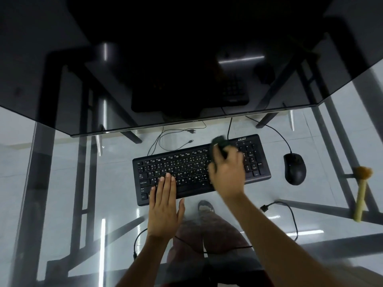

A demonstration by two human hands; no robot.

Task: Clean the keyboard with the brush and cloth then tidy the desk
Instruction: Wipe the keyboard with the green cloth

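The black keyboard (202, 169) lies slightly askew on a clear glass desk (62, 162), and everything else is placed around it. To its right, apart from it, sits a black mouse (294, 169) whose cord runs back toward a dark monitor (186, 59) that stands behind the keyboard and overhangs its far edge. Farther right than the mouse, near the desk's edge, lies the brush (361, 193), pale handle toward the person and tan bristles away. A loose cable (290, 216) curls on the glass in front of the keyboard's right end. The left hand (164, 206) lies flat on the keyboard's near left corner, fingers straight and pressed together, thumb out to the side. The right hand (227, 169), blurred, is over the keyboard's right half, its fingers curled round a dark cloth (220, 145). Through the glass show the black desk frame, a pale tiled floor, thin cords behind the keyboard, and the person's legs and one foot. Bare glass stretches left of the keyboard.
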